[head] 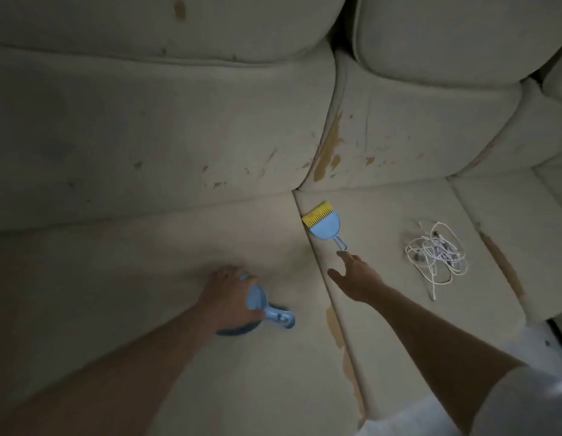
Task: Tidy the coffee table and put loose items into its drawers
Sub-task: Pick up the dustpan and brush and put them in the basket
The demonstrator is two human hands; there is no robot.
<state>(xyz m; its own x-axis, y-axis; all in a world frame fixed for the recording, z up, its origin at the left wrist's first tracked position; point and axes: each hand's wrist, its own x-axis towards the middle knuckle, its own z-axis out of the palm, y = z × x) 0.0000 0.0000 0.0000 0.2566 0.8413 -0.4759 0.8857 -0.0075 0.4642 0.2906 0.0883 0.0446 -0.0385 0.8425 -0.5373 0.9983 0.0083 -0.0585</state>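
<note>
Left hand (227,292) grips; right hand (356,276) reaches, fingers extended.

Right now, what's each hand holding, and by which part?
Left hand grips the blue dustpan by its pan, near the handle. Right hand holds nothing.

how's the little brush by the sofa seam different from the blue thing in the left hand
The small brush lies free on the sofa seat, fully visible, with yellow bristles; the blue dustpan is gripped by the left hand, which partly hides it, and it shows no yellow. The right hand reaches toward the brush's handle with straight fingers, apparently short of it. Both are light blue plastic with short handles, and look like a matching set.
</note>
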